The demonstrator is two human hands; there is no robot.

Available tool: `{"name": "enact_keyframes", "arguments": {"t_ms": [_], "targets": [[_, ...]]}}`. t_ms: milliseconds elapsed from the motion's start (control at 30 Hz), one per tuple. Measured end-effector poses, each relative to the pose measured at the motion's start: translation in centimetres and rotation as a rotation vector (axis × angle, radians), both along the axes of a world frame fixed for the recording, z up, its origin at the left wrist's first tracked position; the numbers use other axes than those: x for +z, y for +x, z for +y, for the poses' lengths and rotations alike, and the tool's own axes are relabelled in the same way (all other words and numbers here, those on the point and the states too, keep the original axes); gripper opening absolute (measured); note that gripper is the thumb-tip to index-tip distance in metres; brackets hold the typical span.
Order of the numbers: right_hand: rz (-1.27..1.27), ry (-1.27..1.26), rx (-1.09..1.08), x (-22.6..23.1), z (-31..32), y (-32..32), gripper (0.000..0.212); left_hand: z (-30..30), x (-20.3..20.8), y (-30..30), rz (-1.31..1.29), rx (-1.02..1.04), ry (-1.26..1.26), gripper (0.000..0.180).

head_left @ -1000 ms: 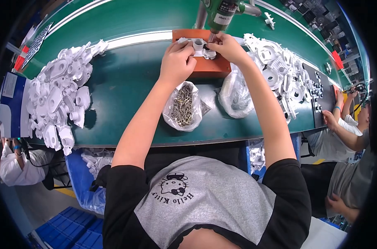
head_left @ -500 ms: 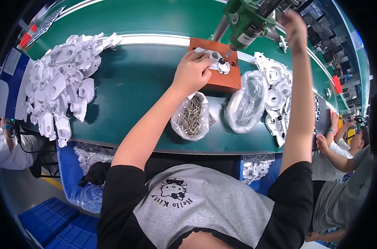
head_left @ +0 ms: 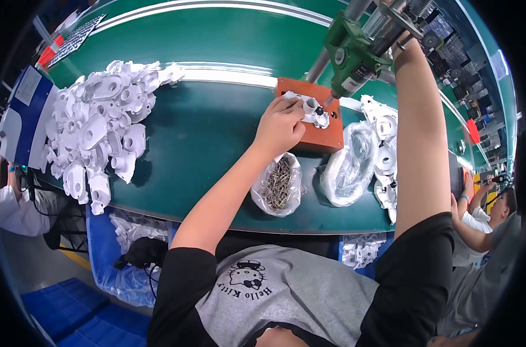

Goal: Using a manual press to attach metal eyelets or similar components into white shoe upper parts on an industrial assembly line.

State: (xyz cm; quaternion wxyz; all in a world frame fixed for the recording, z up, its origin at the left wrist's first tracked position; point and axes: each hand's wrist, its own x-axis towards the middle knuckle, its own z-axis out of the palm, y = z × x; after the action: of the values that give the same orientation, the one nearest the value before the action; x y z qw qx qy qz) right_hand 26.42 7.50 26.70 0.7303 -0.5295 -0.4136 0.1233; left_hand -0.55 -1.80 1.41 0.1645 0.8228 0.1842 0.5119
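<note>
A white moulded plastic part with a black round piece on it lies on the orange-brown block. My left hand has its fingers over the left end of this part and grips it against the block. The green press stands above, its narrow tip just over the block and apart from the part. My right arm reaches far forward on the right, and my right hand is at the press, mostly hidden behind its metal pieces. The fingers of that hand do not show.
Nearest me on the green bench, a clear bag of screws stands beside a crumpled clear plastic bag. White plastic parts are heaped at left and right. Blue bins sit below the edge. Other people work at the far right and left.
My right hand has gone from open air beside the press to up behind its metal pieces. My left hand stays on the white plastic part. The whole view has shifted slightly.
</note>
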Motion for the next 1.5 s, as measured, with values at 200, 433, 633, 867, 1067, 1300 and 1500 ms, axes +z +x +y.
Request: {"name": "enact_keyframes", "arguments": {"t_ms": [200,433,633,867,1067,1300,1500], "targets": [[0.026,0.120,0.048,5.6,5.0,7.7,0.032,0.1,-0.5,0.7,-0.008,-0.023,0.016,0.008],[0.090,0.262,0.064,6.1,-2.0,7.8,0.032,-1.0,0.2,1.7,-0.001,-0.079,-0.038,0.010],[-1.259,0.403,-0.754,6.0,-15.5,1.6,0.023,-0.3,0.1,1.2,0.019,-0.058,-0.074,0.012],[-0.517,0.645,0.305,-4.5,-29.4,-7.4,0.034,-0.2,-0.4,2.1,0.071,-0.072,-0.090,0.013],[-0.472,0.444,0.120,-16.1,-34.4,-12.0,0.037,-0.6,0.1,1.1,0.108,-0.020,-0.084,0.014],[-0.525,0.362,0.231,-14.4,-33.7,-11.2,0.036,-0.6,-0.6,0.8,0.102,-0.040,-0.132,0.016],[-0.259,0.549,0.416,-5.2,-30.2,-7.9,0.019,-0.5,-0.5,1.2,0.115,-0.060,-0.156,0.016]]}}
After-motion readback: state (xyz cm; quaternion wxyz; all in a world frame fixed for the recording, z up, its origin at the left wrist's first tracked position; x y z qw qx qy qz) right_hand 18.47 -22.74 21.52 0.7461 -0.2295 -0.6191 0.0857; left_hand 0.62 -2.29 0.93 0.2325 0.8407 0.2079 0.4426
